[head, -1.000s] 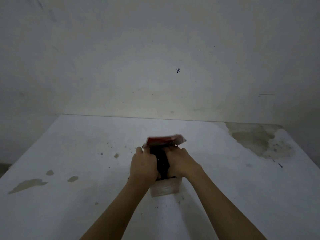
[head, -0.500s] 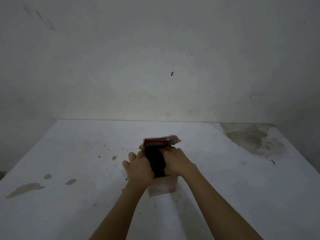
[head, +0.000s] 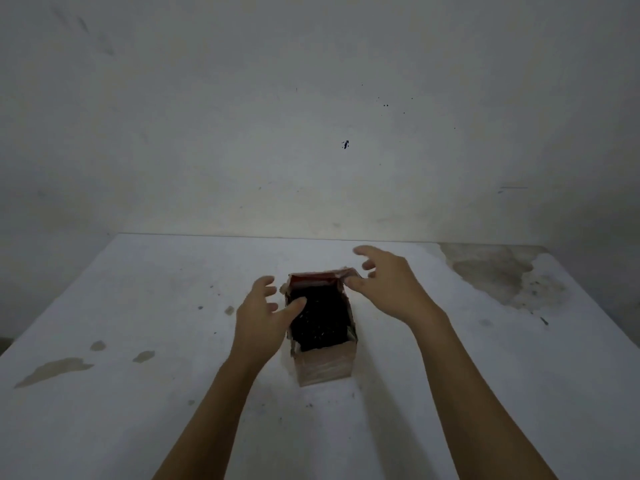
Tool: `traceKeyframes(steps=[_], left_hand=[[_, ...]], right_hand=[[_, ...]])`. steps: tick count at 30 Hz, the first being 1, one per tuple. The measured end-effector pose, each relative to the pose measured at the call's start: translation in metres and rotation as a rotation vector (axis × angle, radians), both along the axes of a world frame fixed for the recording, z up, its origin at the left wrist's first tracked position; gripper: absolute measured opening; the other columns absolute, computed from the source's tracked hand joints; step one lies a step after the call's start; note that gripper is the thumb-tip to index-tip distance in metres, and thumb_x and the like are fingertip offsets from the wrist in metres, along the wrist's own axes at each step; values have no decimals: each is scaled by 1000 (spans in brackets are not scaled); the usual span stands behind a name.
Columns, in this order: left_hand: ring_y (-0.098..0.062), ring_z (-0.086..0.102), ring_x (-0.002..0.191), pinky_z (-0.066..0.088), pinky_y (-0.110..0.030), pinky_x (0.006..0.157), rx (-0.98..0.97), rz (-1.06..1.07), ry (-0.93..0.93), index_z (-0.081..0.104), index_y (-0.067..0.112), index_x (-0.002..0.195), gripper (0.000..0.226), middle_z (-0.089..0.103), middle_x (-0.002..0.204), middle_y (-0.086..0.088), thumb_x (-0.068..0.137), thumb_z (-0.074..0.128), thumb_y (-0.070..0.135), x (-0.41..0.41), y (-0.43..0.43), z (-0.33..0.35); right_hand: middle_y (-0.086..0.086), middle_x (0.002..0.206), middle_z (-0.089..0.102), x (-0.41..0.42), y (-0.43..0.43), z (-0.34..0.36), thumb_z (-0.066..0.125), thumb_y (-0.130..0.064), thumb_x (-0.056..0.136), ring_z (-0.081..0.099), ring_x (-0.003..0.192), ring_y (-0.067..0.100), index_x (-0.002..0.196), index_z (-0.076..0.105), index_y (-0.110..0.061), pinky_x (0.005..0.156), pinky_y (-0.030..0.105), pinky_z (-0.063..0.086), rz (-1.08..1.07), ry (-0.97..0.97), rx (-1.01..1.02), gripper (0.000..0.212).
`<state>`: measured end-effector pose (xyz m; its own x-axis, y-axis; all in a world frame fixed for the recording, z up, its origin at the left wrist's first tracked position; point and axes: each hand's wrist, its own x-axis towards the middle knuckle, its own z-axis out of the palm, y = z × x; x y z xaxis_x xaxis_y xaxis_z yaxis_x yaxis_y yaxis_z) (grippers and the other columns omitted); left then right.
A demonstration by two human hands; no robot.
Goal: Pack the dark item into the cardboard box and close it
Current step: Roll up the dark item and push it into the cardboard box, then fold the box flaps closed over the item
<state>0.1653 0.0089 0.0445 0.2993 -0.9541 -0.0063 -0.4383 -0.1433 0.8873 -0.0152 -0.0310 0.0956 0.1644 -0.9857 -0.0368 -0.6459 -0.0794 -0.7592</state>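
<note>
- The dark item (head: 318, 320) sits inside your open cardboard box (head: 323, 367), mid-tabletop (head: 138, 289).
- Your left hand (head: 263, 315) and right hand (head: 388, 285) are spread, empty, flanking it.

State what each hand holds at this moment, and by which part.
Nothing is held. The left hand and right hand are open beside the cardboard box; the dark item sits inside.

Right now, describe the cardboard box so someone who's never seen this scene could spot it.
On the stained white table against the bare wall, look near the middle, between the left hand and right hand. The cardboard box stands upright and open-topped, the dark item filling it. It has a reddish flap raised at its far edge.
</note>
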Motion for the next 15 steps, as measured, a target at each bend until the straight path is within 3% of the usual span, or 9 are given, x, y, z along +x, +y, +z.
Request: traceKeyframes(steps=[2,4,6,9,11,13,15], left_hand=[[-18,58,100,47,-21,79,-67,-79,-40,51,15,125,40,56,108,6,87,58,26,-5,-1,3],[-12,59,92,48,-10,73,-140,-98,-87,60,15,112,24,61,98,6,90,54,19,-6,2,0],[-8,55,94,44,-5,71,-120,-112,-89,58,17,117,29,61,101,6,89,55,17,-5,8,-8],[-12,56,98,46,-18,77,-3,-183,-3,45,20,132,48,60,112,1,85,58,19,-6,23,-26],[-18,50,111,45,-28,91,74,-194,22,38,25,137,64,56,117,0,78,56,39,-6,28,-39],[-21,41,119,39,-37,102,114,-175,34,31,33,138,74,55,110,4,70,46,56,-7,30,-43],[-14,30,114,29,-31,99,123,-152,35,26,37,136,67,50,95,16,73,38,56,-10,31,-42]], right_hand=[[10,118,64,4,-1,-8,63,-19,87,60,105,22,122,60,-14,81,19,43,51,6,-40,36],[6,102,70,3,2,-18,61,-15,87,64,90,18,106,69,-13,67,7,45,46,-3,-76,20],[3,99,70,-1,9,-27,63,-11,86,62,84,11,106,70,-12,62,0,43,23,-15,-60,21],[6,111,70,-7,21,-42,67,-8,78,59,91,9,112,68,-10,68,6,44,56,33,7,33],[7,115,69,-9,25,-52,68,-6,77,60,91,8,116,66,-9,61,-1,44,62,7,55,39],[7,115,70,-10,27,-57,68,-7,80,62,86,5,115,66,-9,60,-3,45,38,-36,49,36],[6,110,71,-10,29,-59,68,-8,82,60,77,-3,113,67,-9,60,-4,45,14,-80,33,31]])
